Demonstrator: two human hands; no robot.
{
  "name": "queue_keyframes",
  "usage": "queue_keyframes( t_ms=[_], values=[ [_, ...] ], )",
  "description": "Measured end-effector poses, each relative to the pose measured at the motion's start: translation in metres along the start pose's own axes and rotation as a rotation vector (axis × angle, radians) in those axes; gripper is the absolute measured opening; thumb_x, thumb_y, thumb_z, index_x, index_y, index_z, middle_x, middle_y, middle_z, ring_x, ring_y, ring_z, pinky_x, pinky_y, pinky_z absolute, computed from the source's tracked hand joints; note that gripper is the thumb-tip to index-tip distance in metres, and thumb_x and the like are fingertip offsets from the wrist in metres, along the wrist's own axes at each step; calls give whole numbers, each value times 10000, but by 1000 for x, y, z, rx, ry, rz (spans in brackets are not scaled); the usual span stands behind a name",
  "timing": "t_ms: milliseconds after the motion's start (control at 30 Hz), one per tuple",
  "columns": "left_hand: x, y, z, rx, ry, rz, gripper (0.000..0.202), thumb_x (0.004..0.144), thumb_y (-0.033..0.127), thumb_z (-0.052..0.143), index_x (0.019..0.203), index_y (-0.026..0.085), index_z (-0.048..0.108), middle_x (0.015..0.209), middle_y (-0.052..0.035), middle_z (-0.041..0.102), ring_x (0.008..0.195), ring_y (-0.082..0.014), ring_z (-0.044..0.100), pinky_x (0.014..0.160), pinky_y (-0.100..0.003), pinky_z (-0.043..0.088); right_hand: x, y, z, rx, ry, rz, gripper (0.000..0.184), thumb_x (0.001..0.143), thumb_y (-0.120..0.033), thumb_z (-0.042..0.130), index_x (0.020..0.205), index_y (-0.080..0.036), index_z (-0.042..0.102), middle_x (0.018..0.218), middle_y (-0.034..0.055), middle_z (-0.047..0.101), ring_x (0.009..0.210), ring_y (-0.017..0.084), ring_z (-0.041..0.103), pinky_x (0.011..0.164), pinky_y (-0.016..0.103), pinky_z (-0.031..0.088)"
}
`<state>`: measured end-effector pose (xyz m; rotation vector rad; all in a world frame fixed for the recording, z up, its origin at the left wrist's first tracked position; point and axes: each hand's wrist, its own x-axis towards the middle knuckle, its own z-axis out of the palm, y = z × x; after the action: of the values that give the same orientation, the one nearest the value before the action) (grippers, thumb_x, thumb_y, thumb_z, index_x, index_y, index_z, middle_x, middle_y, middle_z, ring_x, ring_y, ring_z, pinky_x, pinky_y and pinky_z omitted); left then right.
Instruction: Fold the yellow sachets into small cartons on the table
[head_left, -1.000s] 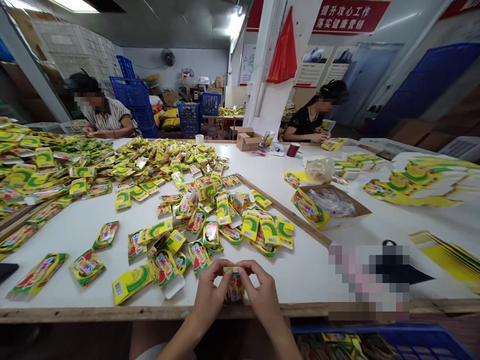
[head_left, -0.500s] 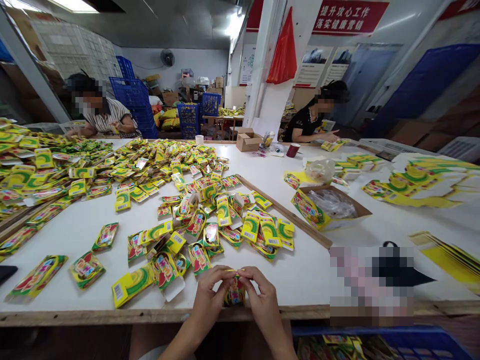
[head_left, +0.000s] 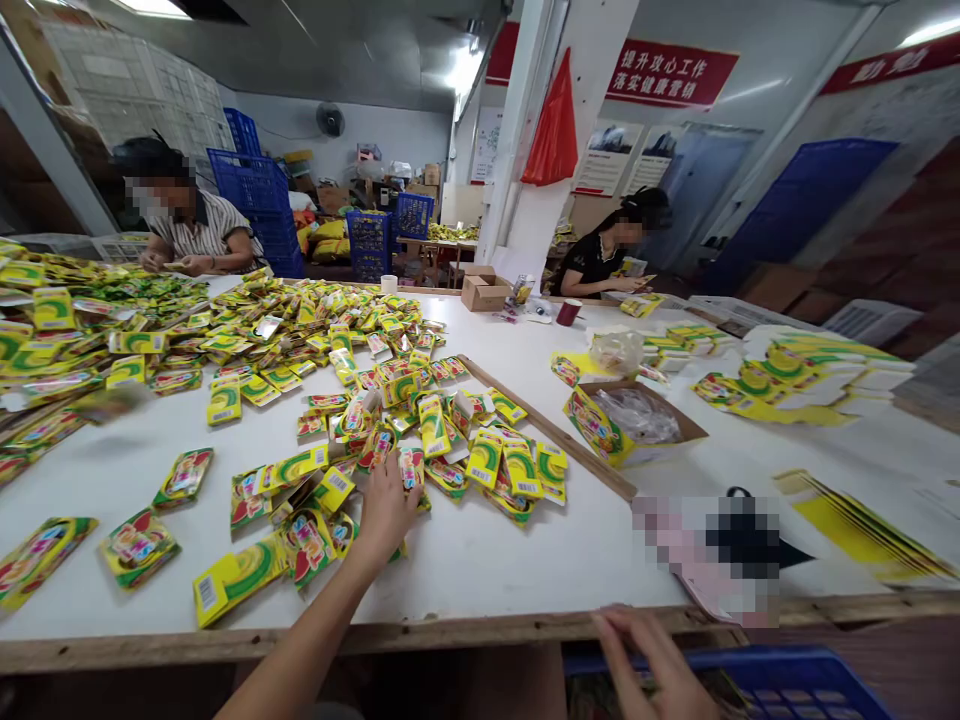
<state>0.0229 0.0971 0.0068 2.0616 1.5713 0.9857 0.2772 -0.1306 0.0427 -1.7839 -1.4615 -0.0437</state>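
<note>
My left hand (head_left: 388, 508) reaches into the loose heap of small yellow-and-green fruit-print cardboard boxes. Its thumb and fingers are apart and touch a box (head_left: 411, 468); the fingertips are partly hidden among the cartons. At the table's front edge, my right hand (head_left: 652, 665) hovers above a blue crate (head_left: 795, 675), slightly blurred, with its fingers apart and nothing visible in them. Nearer the left side lie separate boxes, one flat-faced (head_left: 139, 548) and another (head_left: 184, 477). A motion-smeared yellow-green shape (head_left: 112, 402), box-like, shows beside the large pile.
A large pile of boxes (head_left: 292, 330) covers the far left. A wooden strip (head_left: 547, 430) divides the tabletop. Right of it stand an open carton with clear plastic (head_left: 641, 415), stacked cartons (head_left: 795, 375) and flat yellow sheets (head_left: 855, 525). Two people sit across the table.
Both hands have parted from the box they held together. My left hand has moved forward into the heap, my right hand down to the right. The smeared shape at left is new.
</note>
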Motion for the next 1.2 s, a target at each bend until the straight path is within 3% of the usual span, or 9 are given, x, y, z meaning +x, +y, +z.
queue_keyframes(
  t_ms=[133, 267, 400, 533, 633, 733, 833, 1033, 1200],
  values=[
    [-10, -3, -2, -27, -9, 8, 542, 760, 176, 635, 1265, 108, 451, 1217, -190, 562, 1184, -359, 502, 968, -492, 390, 2, -45, 57, 249, -118, 38, 221, 931, -403, 502, 854, -248, 639, 840, 36, 681, 784, 200, 666, 692, 253, 526],
    [-23, -7, -8, -103, -15, 5, 466, 743, 166, 633, 1183, 166, 477, 967, -74, 636, 923, -270, 621, 815, -404, 477, 16, -77, 94, 443, -207, 57, 210, 938, -357, 496, 839, -230, 632, 828, 43, 677, 798, 202, 657, 703, 253, 523],
    [-36, -2, -14, -321, -16, -14, 308, 742, 215, 652, 1035, 195, 558, 885, -36, 615, 852, -241, 610, 765, -365, 482, 32, -82, 122, 562, -158, 105, 214, 910, -374, 533, 848, -209, 655, 846, 66, 690, 799, 212, 657, 724, 286, 533],
    [-57, 13, -21, -471, -133, 4, 271, 741, 224, 674, 995, 201, 583, 878, -33, 609, 786, -213, 590, 701, -319, 486, 43, -75, 152, 764, -120, 329, 269, 839, -447, 607, 934, -196, 634, 914, 91, 709, 763, 214, 687, 659, 308, 573],
    [-74, 21, -24, -582, -197, 22, 187, 780, 248, 665, 939, 205, 577, 888, -32, 609, 816, -203, 587, 747, -316, 491, 43, -73, 168, 870, -170, 385, 309, 806, -428, 630, 1006, -197, 584, 886, 78, 716, 679, 200, 706, 598, 310, 588],
    [-82, 25, -24, -740, -167, -65, 180, 846, 294, 618, 979, 218, 523, 888, -15, 590, 808, -182, 611, 750, -304, 503, 36, -76, 168, 922, -184, 367, 349, 794, -322, 633, 1107, -196, 543, 921, 76, 707, 713, 190, 706, 642, 312, 591],
    [-84, 27, -21, -874, -170, -123, 299, 869, 314, 603, 1110, 247, 440, 951, -18, 585, 816, -173, 640, 734, -300, 521, 27, -77, 155, 906, -147, 337, 400, 773, -256, 646, 1155, -203, 542, 989, 82, 695, 807, 195, 694, 681, 295, 583],
    [-95, 31, -18, -969, -398, -109, 504, 899, 303, 557, 1338, 281, 311, 1151, -93, 602, 981, -212, 659, 827, -341, 537, 16, -67, 127, 724, -190, 228, 330, 862, -284, 590, 1185, -214, 586, 1064, 79, 695, 827, 192, 674, 728, 281, 558],
    [-89, 28, -21, -863, -448, -58, 283, 876, 291, 583, 1150, 224, 558, 1142, -88, 648, 1018, -232, 648, 906, -357, 515, 23, -64, 120, 654, -310, 142, 260, 897, -290, 541, 1133, -219, 622, 1023, 62, 708, 889, 211, 670, 789, 292, 537]
  ],
)
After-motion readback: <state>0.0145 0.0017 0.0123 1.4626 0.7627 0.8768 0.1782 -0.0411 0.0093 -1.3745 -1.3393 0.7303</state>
